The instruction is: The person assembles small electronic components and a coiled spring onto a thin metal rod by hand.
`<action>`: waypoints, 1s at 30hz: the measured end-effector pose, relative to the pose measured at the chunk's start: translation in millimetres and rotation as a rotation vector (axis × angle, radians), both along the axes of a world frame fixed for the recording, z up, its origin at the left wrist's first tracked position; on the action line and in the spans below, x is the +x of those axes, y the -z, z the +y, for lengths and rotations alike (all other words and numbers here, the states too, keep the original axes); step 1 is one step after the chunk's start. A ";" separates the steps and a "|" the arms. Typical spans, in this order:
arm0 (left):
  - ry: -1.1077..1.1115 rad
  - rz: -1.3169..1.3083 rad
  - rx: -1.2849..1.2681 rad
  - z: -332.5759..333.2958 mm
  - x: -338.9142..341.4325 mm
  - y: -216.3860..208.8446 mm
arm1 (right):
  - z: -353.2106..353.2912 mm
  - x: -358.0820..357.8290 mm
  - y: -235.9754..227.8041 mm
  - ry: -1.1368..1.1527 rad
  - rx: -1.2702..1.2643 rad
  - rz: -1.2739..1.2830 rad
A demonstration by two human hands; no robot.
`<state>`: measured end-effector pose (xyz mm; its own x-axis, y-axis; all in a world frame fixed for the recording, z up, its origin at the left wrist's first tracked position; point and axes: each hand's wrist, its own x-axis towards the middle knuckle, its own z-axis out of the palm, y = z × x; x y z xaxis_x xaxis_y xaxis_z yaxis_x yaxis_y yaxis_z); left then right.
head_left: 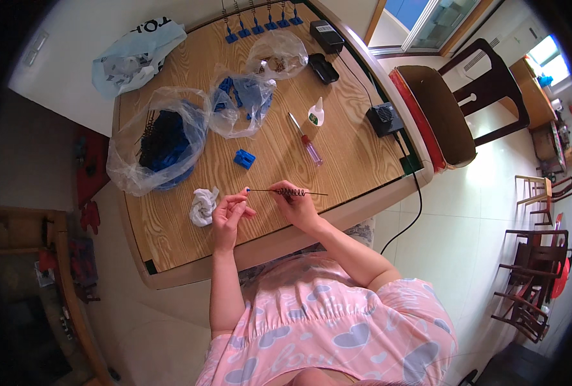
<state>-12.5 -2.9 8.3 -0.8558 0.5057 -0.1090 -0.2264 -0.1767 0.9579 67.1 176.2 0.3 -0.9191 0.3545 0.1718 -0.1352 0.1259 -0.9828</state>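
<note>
My right hand [297,209] is closed on a thin black wire rod with a coiled spring section [292,192]; its straight end sticks out to the right. The rod's other end points left to my left hand [231,217], where a small blue piece [248,190] sits at the fingertips. The left fingers are curled and seem to pinch it. Beyond the hands a blue plastic part [244,159] lies on the wooden tabletop. A screwdriver with a clear reddish handle [312,152] and a small white squeeze bottle [316,113] lie farther right. Crumpled white tissue [203,207] is beside my left hand.
Clear bags hold black springs and blue parts [164,145], blue pieces [244,103] and small metal-coloured parts [275,59]. Several blue bases with upright springs [258,29] line the far edge. A black adapter [384,119] trails a cable over the right edge.
</note>
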 end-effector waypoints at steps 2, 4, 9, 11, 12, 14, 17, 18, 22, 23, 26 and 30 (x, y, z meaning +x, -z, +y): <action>-0.005 0.000 0.002 -0.2 0.0 0.3 | -1.1 0.2 -2.3 0.003 -0.016 -0.011; -0.002 -0.005 -0.002 -1.1 -0.8 2.0 | -1.1 0.1 -2.7 0.005 -0.032 -0.021; -0.001 0.003 0.006 -0.8 -0.9 2.2 | -2.0 0.4 -3.4 0.001 -0.079 -0.034; 0.002 0.000 0.004 -0.9 -0.9 2.6 | -1.1 -0.4 -1.4 -0.002 -0.059 -0.021; -0.001 -0.002 0.007 -0.9 -0.6 2.8 | -0.8 -0.5 -0.6 -0.006 -0.039 -0.008; -0.004 -0.005 0.011 -0.9 -0.9 3.0 | -1.3 -0.2 -1.3 -0.002 -0.048 -0.023; 0.004 0.004 -0.008 -0.8 -1.3 1.8 | -0.6 0.0 -5.7 -0.010 -0.056 -0.038; 0.002 0.002 0.009 -0.5 -0.7 1.2 | -0.3 0.0 -6.7 -0.022 -0.054 -0.039; 0.007 -0.016 0.013 -1.0 -0.8 0.2 | -0.9 -0.5 -0.7 -0.008 -0.033 -0.040; 0.007 -0.015 0.013 -1.0 -0.9 0.7 | -0.7 -0.6 -0.2 -0.010 -0.027 -0.044; 0.008 -0.018 0.024 -1.1 -0.8 1.6 | -0.8 -0.9 -5.2 -0.011 0.003 -0.029; 0.011 -0.010 0.032 -1.1 -1.4 3.1 | -1.5 -1.8 -2.4 0.015 0.035 0.019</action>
<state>-13.9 -4.0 5.1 -0.8489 0.5188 -0.1011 -0.2382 -0.2048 0.9494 65.4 174.7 2.7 -0.9100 0.3620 0.2021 -0.1518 0.1627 -0.9749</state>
